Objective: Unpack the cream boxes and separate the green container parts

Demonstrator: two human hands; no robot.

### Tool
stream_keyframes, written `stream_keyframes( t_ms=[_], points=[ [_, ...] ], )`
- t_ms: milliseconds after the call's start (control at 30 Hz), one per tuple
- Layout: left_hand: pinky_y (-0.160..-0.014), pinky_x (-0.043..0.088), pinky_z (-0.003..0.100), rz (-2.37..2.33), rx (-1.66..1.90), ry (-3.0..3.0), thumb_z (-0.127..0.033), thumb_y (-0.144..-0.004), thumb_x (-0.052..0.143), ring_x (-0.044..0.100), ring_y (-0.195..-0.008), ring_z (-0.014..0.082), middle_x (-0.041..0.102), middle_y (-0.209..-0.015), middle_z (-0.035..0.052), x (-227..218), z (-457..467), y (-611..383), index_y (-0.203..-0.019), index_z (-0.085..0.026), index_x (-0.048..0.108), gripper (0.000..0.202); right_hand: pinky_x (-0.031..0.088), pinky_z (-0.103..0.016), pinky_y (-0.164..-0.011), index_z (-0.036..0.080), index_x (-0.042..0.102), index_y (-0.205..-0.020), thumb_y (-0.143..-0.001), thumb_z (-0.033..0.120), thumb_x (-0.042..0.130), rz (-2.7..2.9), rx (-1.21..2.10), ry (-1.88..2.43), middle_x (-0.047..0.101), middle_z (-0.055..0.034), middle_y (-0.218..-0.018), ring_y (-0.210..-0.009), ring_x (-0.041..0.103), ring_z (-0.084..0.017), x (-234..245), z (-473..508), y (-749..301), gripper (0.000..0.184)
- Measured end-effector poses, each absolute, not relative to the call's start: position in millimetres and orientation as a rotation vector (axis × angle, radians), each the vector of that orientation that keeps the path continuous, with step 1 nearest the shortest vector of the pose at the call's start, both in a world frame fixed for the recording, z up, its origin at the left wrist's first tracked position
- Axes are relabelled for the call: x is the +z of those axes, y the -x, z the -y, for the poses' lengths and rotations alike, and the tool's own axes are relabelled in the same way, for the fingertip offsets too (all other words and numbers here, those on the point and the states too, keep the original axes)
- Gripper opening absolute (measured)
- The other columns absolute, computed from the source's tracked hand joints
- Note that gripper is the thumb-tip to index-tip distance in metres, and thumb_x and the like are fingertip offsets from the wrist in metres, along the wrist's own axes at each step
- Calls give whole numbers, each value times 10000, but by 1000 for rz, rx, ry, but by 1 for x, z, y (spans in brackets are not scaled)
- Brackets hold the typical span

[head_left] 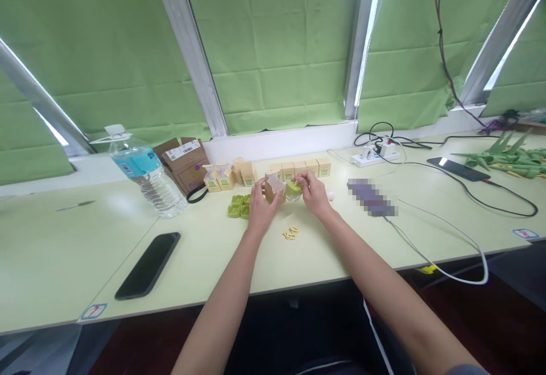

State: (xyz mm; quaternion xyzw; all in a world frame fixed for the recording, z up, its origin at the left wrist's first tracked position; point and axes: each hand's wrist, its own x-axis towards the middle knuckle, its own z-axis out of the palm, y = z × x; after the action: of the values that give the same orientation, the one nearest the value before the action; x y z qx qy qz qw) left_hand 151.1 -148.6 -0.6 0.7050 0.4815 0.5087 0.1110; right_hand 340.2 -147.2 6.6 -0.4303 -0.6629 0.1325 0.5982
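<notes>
a pale green table (205,250) is set below green window blinds (277,50). near its middle, an open tan box (273,188) is gripped by the left hand (261,207). a green round piece (293,189) is pinched by the right hand (314,194), just beside the box's flaps. a row of closed boxes (305,168) is lined up behind, green trays (239,207) are seen to the left, and yellow bits (290,232) lie in front.

left hand (261,207): bare, slim fingers | right hand (313,193): bare | left forearm (226,295): bare, slender, uncovered to the elbow | right forearm (384,289): bare, long | sleeve (469,370): grey-blue edge on right upper arm
</notes>
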Motion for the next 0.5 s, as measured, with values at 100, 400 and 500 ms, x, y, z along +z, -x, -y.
stream_keyframes(
  t_ms=[100,400,500],
  points=[
    [-886,503,395,-1416,1484,-2062,-439,-860,670,597,-1118,257,603,-1231,111,-2,146,-150,-1338,-270,455,550,513,-356,-780,247,551,-940,-1010,519,382,1572,319,1020,737,-83,-980,-891,686,-238,5,146,-339,328],
    [-864,500,408,-1475,1400,-2108,-431,-806,732,609,-1024,252,587,-1157,96,-3,146,-150,-1305,-266,442,600,500,-352,-780,249,542,-950,-1013,495,381,1576,318,1018,742,-77,-973,-906,687,-239,3,144,-340,300],
    [-840,504,425,-1543,1378,-2047,-473,-745,788,608,-975,264,582,-1116,98,-3,146,-150,-1422,-270,349,832,498,-352,-777,250,532,-942,-1011,479,392,1574,315,1016,740,-73,-974,-903,685,-240,1,142,-340,277]
  ],
)
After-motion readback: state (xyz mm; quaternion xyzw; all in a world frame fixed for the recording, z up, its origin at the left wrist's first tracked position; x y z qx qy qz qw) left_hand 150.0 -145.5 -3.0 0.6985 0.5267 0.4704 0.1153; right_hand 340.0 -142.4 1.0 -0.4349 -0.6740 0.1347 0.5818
